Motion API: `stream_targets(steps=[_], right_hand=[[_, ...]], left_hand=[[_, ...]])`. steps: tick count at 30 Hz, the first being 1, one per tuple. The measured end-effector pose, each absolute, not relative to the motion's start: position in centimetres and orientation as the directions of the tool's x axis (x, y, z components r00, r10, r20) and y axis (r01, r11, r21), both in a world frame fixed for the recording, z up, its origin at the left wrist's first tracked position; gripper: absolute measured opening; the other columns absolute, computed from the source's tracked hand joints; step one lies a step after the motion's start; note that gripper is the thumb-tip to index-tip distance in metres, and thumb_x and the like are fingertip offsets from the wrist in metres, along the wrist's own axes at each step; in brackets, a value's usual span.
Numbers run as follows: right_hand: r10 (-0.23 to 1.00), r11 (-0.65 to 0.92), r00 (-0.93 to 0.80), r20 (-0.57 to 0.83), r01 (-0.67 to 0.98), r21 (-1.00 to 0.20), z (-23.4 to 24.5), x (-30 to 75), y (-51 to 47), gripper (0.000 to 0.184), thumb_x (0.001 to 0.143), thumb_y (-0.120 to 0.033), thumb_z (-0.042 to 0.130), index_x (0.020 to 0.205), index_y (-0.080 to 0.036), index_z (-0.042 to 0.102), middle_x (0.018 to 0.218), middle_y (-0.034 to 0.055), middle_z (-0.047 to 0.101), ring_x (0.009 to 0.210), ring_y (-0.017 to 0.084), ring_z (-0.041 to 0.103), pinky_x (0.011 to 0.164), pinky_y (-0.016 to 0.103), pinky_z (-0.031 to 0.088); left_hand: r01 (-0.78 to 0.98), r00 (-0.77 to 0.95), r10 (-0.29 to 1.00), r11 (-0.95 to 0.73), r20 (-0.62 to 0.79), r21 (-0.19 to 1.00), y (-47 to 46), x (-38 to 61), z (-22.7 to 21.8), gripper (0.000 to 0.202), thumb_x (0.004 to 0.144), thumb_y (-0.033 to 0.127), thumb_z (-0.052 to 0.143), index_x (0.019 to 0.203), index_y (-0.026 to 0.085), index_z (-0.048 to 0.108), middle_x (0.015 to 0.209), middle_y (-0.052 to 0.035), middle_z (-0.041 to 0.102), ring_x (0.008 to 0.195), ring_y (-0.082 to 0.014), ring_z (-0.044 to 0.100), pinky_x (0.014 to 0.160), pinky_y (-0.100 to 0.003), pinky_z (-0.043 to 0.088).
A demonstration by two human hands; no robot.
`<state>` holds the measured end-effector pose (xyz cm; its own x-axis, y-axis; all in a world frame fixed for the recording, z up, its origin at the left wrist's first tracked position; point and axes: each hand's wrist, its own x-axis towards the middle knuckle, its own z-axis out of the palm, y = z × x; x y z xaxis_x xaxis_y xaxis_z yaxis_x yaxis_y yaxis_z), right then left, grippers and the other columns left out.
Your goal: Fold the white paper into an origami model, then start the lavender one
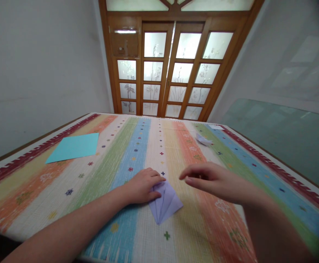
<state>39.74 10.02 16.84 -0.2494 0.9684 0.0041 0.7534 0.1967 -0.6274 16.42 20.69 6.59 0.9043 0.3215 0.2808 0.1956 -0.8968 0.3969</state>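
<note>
A folded piece of lilac origami paper [170, 204], with creases running to a point at the near end, lies on the striped tablecloth in front of me. My left hand [144, 185] grips its upper left edge, thumb on top and fingers curled at the far corner. To the right, my right hand [214, 179] hovers apart from the paper. Its fingers are bent and the thumb stands a little away from them, with nothing visible between. The undersides of the left fingers are hidden.
A flat turquoise paper sheet [74, 147] rests at the far left of the tablecloth [107, 146]. Toward the far right sits a folded pale paper piece [203, 140], with a white slip [215, 127] beyond it. Wooden glazed doors [159, 69] stand behind the table.
</note>
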Motion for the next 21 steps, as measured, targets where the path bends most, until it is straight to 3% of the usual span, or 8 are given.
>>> stream_targets(steps=[2,5,6,10,15,21], right_hand=[[0.985,0.128,-0.171,-0.022,0.811,-0.571,14.4,39.0,11.3,0.028,0.085,-0.041,0.064,0.104,-0.022,0.072,0.086,0.0071,0.070,0.073,0.019,0.063,0.063,0.029,0.045],[0.992,0.047,-0.098,-0.079,0.870,-0.491,10.5,38.3,12.7,0.054,0.068,-0.043,0.079,0.117,-0.024,0.066,0.075,0.0049,0.068,0.064,0.020,0.060,0.054,0.028,0.035],[0.992,0.037,-0.089,-0.086,0.877,-0.480,9.6,38.2,12.8,0.055,0.065,-0.043,0.080,0.116,-0.024,0.066,0.074,0.0041,0.068,0.064,0.019,0.059,0.053,0.027,0.033],[0.985,0.036,-0.119,-0.123,0.847,-0.530,8.2,38.2,12.8,0.029,0.067,-0.034,0.077,0.093,-0.023,0.068,0.073,0.0020,0.066,0.062,0.017,0.057,0.052,0.026,0.031],[0.977,0.052,-0.167,-0.134,0.791,-0.609,7.5,37.8,13.1,0.007,0.071,-0.022,0.070,0.078,-0.021,0.070,0.072,0.0022,0.066,0.063,0.016,0.057,0.054,0.025,0.035],[0.994,0.060,-0.107,-0.038,0.777,-0.626,7.0,37.1,13.2,0.003,0.075,-0.020,0.067,0.073,-0.019,0.068,0.083,0.0045,0.064,0.070,0.015,0.057,0.062,0.026,0.040]], left_hand=[[0.249,0.891,0.365,-0.889,0.268,0.383,20.7,16.4,6.6,0.052,0.078,0.038,0.073,0.125,0.020,0.059,0.114,-0.0109,0.064,0.108,-0.0274,0.055,0.093,-0.041,0.042],[0.308,0.870,0.419,-0.874,0.261,0.375,20.8,16.4,6.5,0.048,0.076,0.039,0.075,0.118,0.019,0.061,0.111,-0.0102,0.064,0.107,-0.0282,0.054,0.092,-0.042,0.042],[0.326,0.862,0.436,-0.867,0.259,0.376,20.8,16.4,6.4,0.045,0.076,0.038,0.075,0.114,0.019,0.062,0.110,-0.0099,0.064,0.107,-0.0281,0.054,0.092,-0.041,0.042],[0.375,0.839,0.483,-0.846,0.250,0.379,20.8,16.4,6.3,0.036,0.076,0.037,0.075,0.104,0.018,0.063,0.105,-0.0085,0.064,0.103,-0.0271,0.055,0.089,-0.039,0.043],[0.395,0.829,0.498,-0.844,0.256,0.362,20.7,16.5,6.1,0.036,0.075,0.037,0.075,0.103,0.018,0.062,0.104,-0.0087,0.063,0.103,-0.0273,0.055,0.089,-0.040,0.042],[0.400,0.821,0.497,-0.852,0.281,0.338,20.6,16.6,5.6,0.046,0.077,0.042,0.073,0.115,0.018,0.060,0.112,-0.0108,0.063,0.108,-0.0295,0.053,0.093,-0.043,0.041]])
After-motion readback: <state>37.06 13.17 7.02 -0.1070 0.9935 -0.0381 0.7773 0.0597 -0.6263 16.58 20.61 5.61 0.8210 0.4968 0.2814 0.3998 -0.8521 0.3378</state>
